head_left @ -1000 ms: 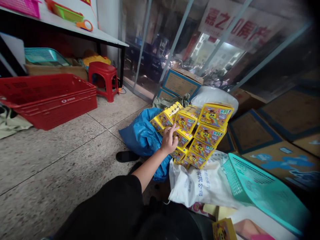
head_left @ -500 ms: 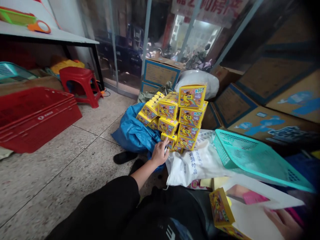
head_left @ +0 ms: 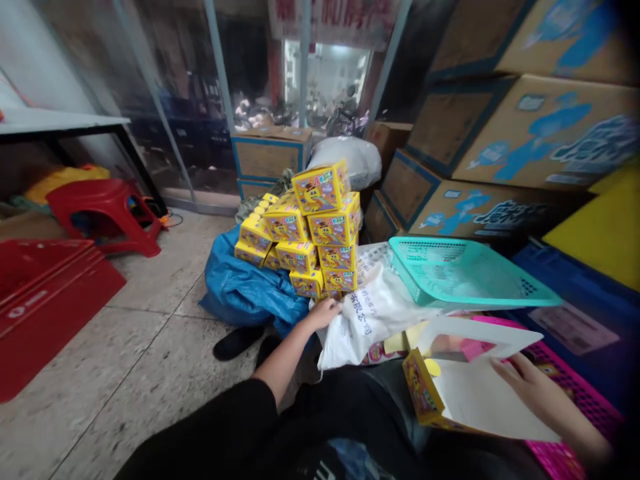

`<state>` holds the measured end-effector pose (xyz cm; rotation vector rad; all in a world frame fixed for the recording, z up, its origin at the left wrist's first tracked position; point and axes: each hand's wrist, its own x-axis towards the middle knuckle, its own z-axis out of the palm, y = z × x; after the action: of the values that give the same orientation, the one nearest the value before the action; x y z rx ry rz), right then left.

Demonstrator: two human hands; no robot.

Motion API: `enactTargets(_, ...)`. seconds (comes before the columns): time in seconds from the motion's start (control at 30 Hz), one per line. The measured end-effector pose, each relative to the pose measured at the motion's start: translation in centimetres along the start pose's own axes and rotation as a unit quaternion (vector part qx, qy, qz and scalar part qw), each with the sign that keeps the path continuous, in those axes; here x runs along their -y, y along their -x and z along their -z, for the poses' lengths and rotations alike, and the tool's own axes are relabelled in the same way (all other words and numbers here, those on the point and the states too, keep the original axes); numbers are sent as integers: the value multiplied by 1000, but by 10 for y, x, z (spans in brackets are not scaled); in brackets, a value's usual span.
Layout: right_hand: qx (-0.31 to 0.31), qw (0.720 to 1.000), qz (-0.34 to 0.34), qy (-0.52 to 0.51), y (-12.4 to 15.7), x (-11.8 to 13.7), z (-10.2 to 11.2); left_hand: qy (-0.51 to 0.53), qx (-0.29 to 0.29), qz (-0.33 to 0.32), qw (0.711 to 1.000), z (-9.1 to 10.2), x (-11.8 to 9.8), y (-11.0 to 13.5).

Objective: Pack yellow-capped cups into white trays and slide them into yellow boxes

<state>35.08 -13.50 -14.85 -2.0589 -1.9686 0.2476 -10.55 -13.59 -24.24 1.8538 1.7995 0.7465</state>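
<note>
Resting the left hand (head_left: 325,313), fingers loosely curled, against the printed white woven sack (head_left: 383,300), just below the stacked yellow cartoon boxes (head_left: 331,230); not showing clearly whether pinching anything. Touching with the right hand (head_left: 535,383) the white inside of an opened yellow carton (head_left: 483,400), lying mostly left of that hand; leaving its grip unclear. Sitting beyond it: a turquoise plastic basket (head_left: 475,270).

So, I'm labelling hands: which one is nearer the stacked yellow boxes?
Left. The left hand is at the foot of the stacked yellow boxes; the right hand is farther off, at the open box.
</note>
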Motion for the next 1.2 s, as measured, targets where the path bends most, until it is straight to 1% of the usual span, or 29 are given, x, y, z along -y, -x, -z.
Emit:
enactTargets(0.07,27,995,-9,-99,0,-1,-4,-25,5,0,1000,7,-7,-6)
enactTargets(0.1,33,990,-14,-137,0,0,-5,-40,-4,-5,999,11,-11,-5)
enactTargets(0.17,26,986,-22,-166,1,2,-5,-68,-37,-27,997,18,-18,2)
enactTargets(0.27,27,984,-16,-176,3,6,-4,-94,-82,-61,990,25,-27,12)
enactTargets(0.4,46,983,12,-177,7,9,-3,-107,-118,-94,983,33,-33,11)
enactTargets(0.43,45,984,12,-173,8,10,-2,-105,-138,-113,978,35,-34,9)
enactTargets(0.53,38,986,10,-159,9,10,-3,-91,-241,-161,953,44,-40,3)
enactTargets(0.6,34,987,12,-159,10,10,-4,-84,-285,-157,942,51,-44,-1)
enactTargets(0.67,40,985,14,-164,10,9,-6,-79,-294,-149,941,58,-50,-4)
enactTargets(0.7,45,985,13,-168,9,8,-7,-73,-303,-156,937,63,-53,-4)
enactTargets(0.77,49,983,7,-177,9,9,-7,-55,-341,-177,922,74,-61,-5)
enactTargets(0.83,44,982,2,-185,10,11,-5,-38,-374,-179,909,88,-70,-7)
enactTargets(0.9,40,980,7,-192,11,15,-2,-29,-379,-166,910,103,-79,-10)
enactTargets(0.97,40,981,26,-188,11,16,-2,-25,-387,-163,907,122,-86,-17)
enactTargets(1.03,29,985,54,-161,10,13,-6,-16,-426,-169,888,144,-93,-24)
enactTargets(1.1,7,991,66,-117,7,8,-11,-5,-456,-173,873,169,-101,-31)
enactTargets(1.17,-10,996,53,-68,6,7,-13,2,-454,-173,874,187,-110,-34)
enactTargets(1.2,-11,998,46,-46,7,9,-12,4,-448,-179,876,190,-116,-33)
